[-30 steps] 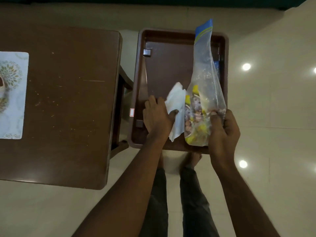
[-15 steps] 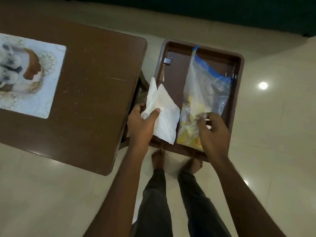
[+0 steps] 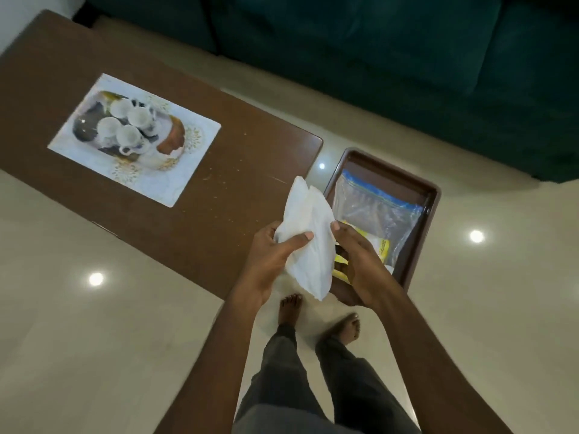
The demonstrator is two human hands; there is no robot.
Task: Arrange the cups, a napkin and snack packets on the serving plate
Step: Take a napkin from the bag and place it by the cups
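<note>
napkin (image 3: 310,233): in the air between worktop (image 3: 219,170) and tray (image 3: 435,195); judged light, limp, easily torn.
left hand (image 3: 275,255): pinches its left edge.
right hand (image 3: 360,264): thumb on right edge, fingers curled beneath.
hold: folded edges, gently.
snack bag (image 3: 376,211): lies in tray; likely slippery.

A crumpled white napkin (image 3: 308,242) is held upright between the left hand (image 3: 272,255) and right hand (image 3: 357,264). Four white cups (image 3: 125,126) cluster on the serving plate (image 3: 170,137), while yellow snack packets (image 3: 383,245) lie in a clear zip bag (image 3: 376,205) on a brown tray (image 3: 432,195)
</note>
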